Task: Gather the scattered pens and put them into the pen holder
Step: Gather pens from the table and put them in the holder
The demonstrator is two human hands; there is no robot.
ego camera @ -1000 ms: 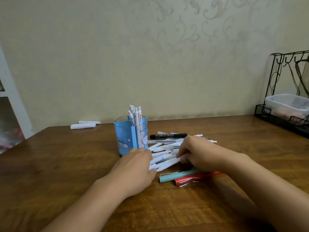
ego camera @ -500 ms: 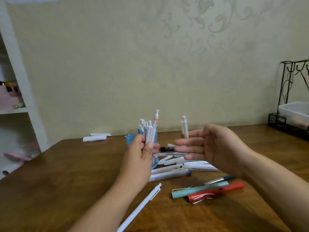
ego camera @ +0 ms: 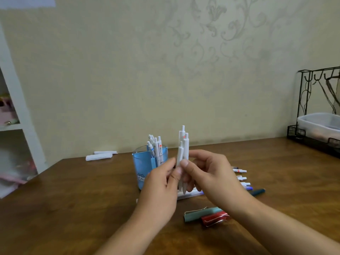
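left hand (ego camera: 160,190) + right hand (ego camera: 211,179) together, clamped upright white pens (ego camera: 183,153) | pen holder (ego camera: 142,166) at 10 o'clock

The holder (ego camera: 142,167) is translucent blue with a small white cartoon print; its pens (ego camera: 156,147) are white. On the brown wood-grain table (ego camera: 73,208) lie a teal pen (ego camera: 202,214) and a red pen (ego camera: 214,218). The wall (ego camera: 128,70) is beige with faint scrollwork.

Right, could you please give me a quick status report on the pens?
Left hand and right hand both gripping upright bundle of white plastic pens. Blue translucent pen holder part filled. Path clear.
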